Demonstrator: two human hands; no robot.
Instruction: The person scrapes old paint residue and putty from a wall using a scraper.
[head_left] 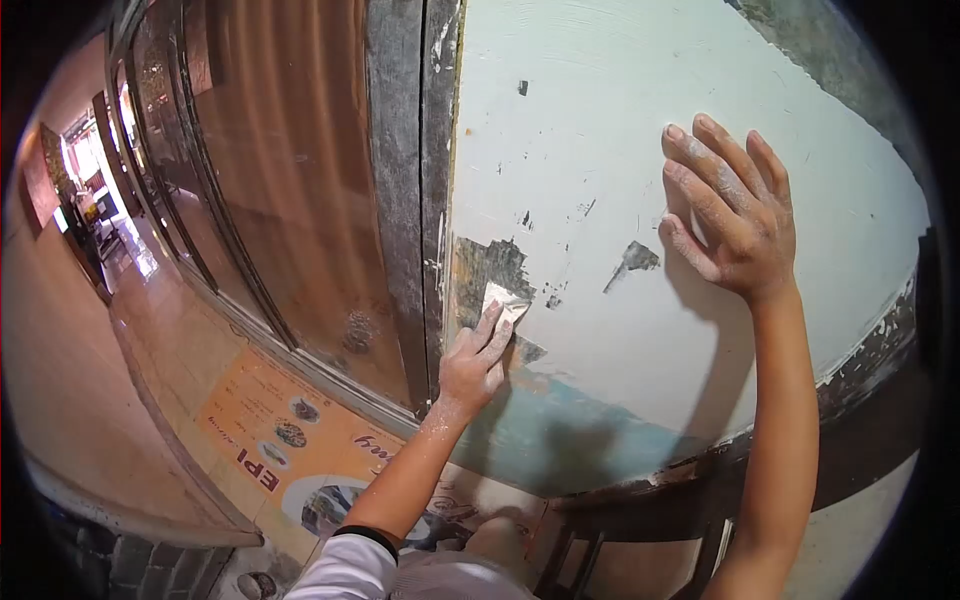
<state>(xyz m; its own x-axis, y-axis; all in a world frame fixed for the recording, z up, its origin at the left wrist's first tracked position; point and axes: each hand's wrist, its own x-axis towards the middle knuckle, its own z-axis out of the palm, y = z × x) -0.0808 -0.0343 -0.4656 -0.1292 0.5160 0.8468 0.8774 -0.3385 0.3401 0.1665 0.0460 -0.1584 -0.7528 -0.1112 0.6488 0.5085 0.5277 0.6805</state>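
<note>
My left hand [472, 362], dusted white, presses a small folded white piece of sandpaper [506, 304] with its fingertips. The piece lies against the wall panel [600, 150], at the edge of a bare dark patch [490, 265] where white paint is gone. Higher and to the right, my right hand [735, 205] rests open on the white surface, fingers stretched and powdery. Between the two hands is a smaller dark bare spot [634, 262]. Pale blue-green paint [580, 420] shows along the panel's lower part.
A dark, worn wooden frame post [402, 180] borders the panel on the left, beside brown glazed doors [290, 160]. An orange printed banner [290, 425] covers the floor below. Dark wooden furniture [620, 530] stands under the panel. A hallway [135, 250] leads off at far left.
</note>
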